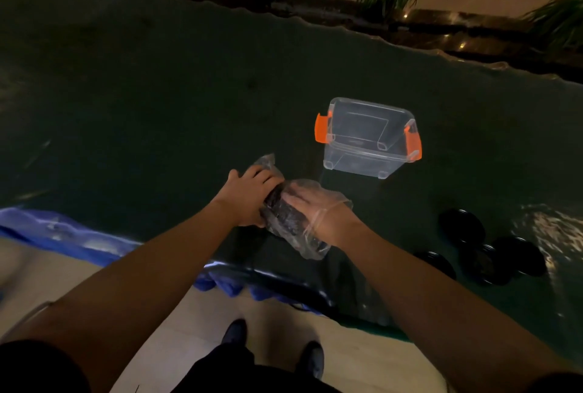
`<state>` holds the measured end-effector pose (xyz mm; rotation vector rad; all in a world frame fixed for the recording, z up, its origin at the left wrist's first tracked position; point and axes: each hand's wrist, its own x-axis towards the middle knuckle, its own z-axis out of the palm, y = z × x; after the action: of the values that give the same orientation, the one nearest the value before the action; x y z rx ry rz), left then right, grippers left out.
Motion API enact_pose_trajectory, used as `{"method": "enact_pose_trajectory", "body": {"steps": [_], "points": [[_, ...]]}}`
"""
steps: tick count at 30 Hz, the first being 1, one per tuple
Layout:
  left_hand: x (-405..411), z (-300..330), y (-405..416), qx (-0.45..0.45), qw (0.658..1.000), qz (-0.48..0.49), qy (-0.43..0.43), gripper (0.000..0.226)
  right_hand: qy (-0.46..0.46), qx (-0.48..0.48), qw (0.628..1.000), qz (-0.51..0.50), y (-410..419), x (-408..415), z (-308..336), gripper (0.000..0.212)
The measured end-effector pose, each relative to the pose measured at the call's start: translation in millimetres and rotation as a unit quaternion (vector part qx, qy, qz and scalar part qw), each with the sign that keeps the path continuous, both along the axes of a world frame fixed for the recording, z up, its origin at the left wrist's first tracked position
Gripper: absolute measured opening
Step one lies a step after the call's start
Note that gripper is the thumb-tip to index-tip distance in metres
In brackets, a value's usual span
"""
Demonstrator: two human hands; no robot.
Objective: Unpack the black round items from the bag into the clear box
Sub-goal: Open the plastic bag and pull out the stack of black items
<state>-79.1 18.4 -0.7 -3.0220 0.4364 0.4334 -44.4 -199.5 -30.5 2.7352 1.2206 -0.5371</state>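
Four black round plastic items (485,247) lie loose on the dark bench (157,93), nearer than the clear plastic box (369,137). Left of them, the left hand (249,197) grips the crinkled clear plastic bag (293,222) from outside; the right hand (315,206) is inside it, fingers curled on the dark items there. The film could snag the wrist and spill them short of the empty box.

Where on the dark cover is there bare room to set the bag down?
Bare: the wide stretch left of the clear box and beyond the bag. Crowded: near right, where black round items cluster.
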Motion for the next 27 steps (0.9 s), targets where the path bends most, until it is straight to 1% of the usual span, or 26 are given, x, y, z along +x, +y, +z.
{"method": "enact_pose_trajectory", "body": {"steps": [2, 3, 5, 7, 9, 11, 15, 18, 22, 25, 27], "points": [[-1, 3, 6, -0.025, 1.000, 0.010, 0.005, 0.112, -0.015, -0.005, 1.000, 0.013, -1, 4, 1, 0.096], [-2, 4, 9, -0.033, 0.999, 0.012, 0.004, 0.109, -0.022, -0.001, 1.000, 0.017, -1, 4, 2, 0.094], [-3, 7, 15, -0.048, 0.999, 0.016, -0.003, 0.098, -0.029, 0.024, 0.999, 0.032, 0, 4, 3, 0.086], [-4, 9, 19, -0.070, 0.997, 0.025, -0.003, 0.085, -0.033, 0.029, 0.998, 0.046, 1, 3, 7, 0.080], [-4, 9, 20, -0.083, 0.996, 0.033, 0.002, 0.072, -0.037, 0.031, 0.998, 0.048, 1, 4, 10, 0.079], [-2, 8, 19, -0.091, 0.995, 0.042, 0.010, 0.065, -0.044, 0.024, 0.997, 0.052, 1, 3, 10, 0.082], [0, 5, 17, -0.126, 0.990, 0.060, 0.028, 0.062, -0.023, 0.027, 0.998, 0.044, -2, 6, 5, 0.085], [0, 5, 19, -0.151, 0.985, 0.074, 0.031, 0.061, -0.020, 0.050, 0.998, 0.039, -4, 7, -1, 0.078], [0, 7, 18, -0.159, 0.984, 0.076, 0.028, 0.060, -0.014, 0.072, 0.997, 0.012, -1, 5, -3, 0.071], [-1, 6, 16, -0.161, 0.984, 0.078, 0.022, 0.062, 0.003, 0.121, 0.993, -0.012, 5, 2, 0, 0.064], [-3, 4, 13, -0.172, 0.981, 0.087, 0.023, 0.064, -0.001, 0.122, 0.992, 0.020, 3, 2, 2, 0.068]]}}
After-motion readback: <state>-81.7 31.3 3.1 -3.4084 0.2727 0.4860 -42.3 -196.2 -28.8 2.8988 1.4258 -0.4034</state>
